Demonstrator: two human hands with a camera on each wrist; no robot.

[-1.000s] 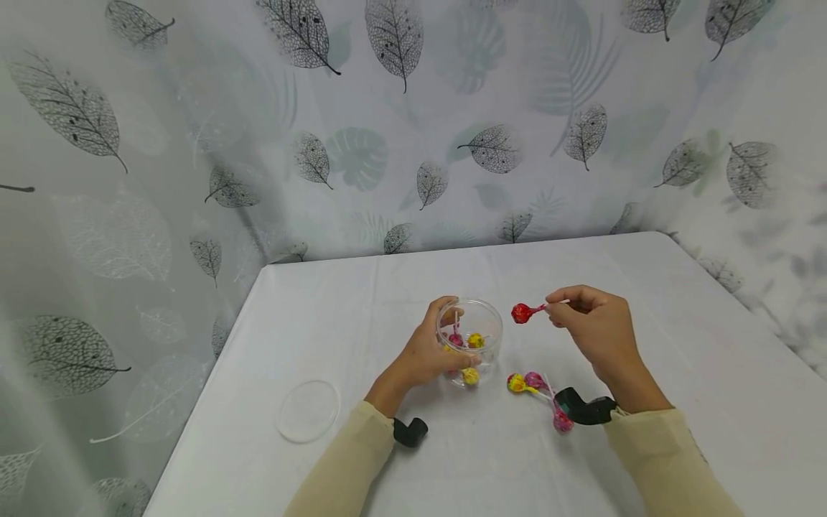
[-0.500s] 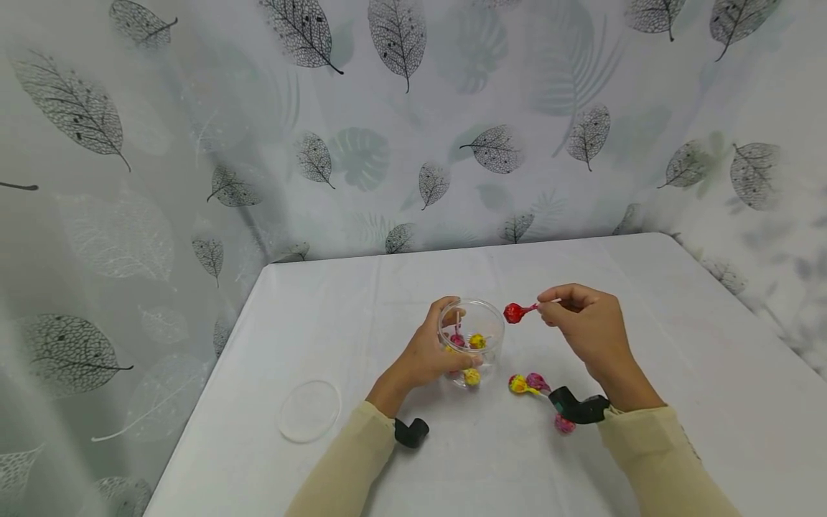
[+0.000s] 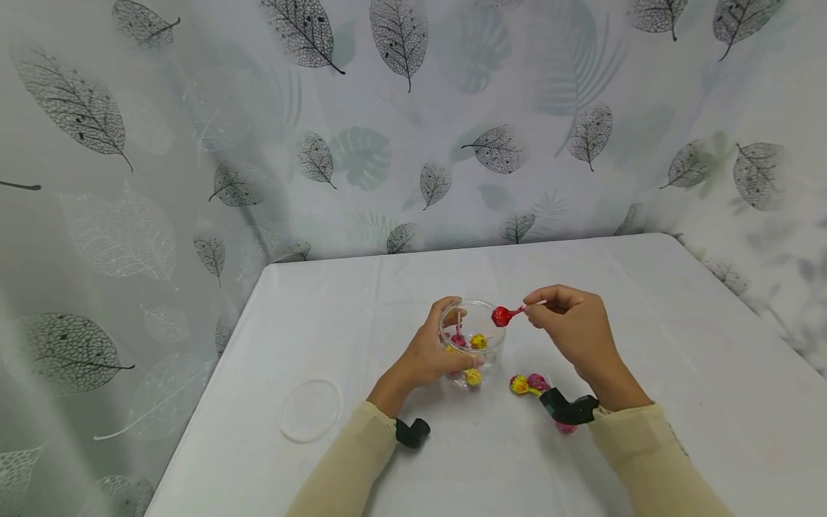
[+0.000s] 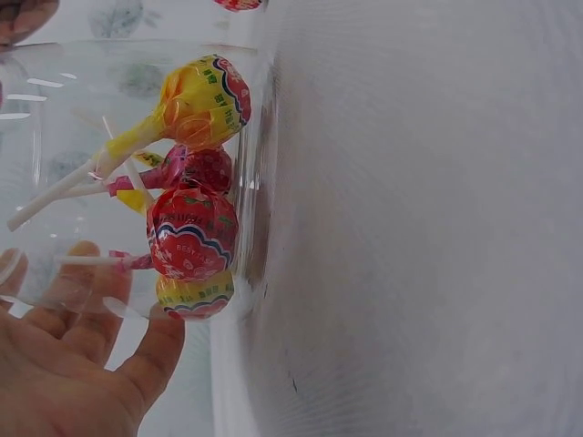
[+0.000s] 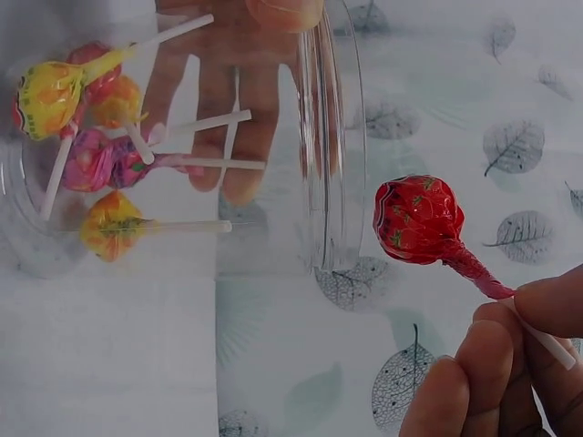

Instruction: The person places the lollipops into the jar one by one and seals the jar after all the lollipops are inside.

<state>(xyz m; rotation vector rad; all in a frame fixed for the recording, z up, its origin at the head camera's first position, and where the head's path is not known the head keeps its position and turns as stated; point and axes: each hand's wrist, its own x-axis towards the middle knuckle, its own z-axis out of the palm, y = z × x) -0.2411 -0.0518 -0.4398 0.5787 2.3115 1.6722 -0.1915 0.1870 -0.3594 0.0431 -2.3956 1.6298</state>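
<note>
Red lollipop (image 3: 501,317), its stick pinched in your right grip (image 3: 568,327), has its wrapped head just above the rim of the clear jar (image 3: 493,357), at the right side of the opening. Your left grip (image 3: 421,355) is curled round the jar's side. Inside, you have yellow, pink and red lollipops (image 4: 205,105). On the bench (image 3: 711,345), more lollipops lie near the jar, partly hidden by your right wrist's black camera (image 3: 568,407); a clear disc (image 3: 311,411) lies farther left.

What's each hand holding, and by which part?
Right hand: red lollipop, pinched by its stick near the wrapper twist. Left hand: clear jar, gripped around its side.
</note>
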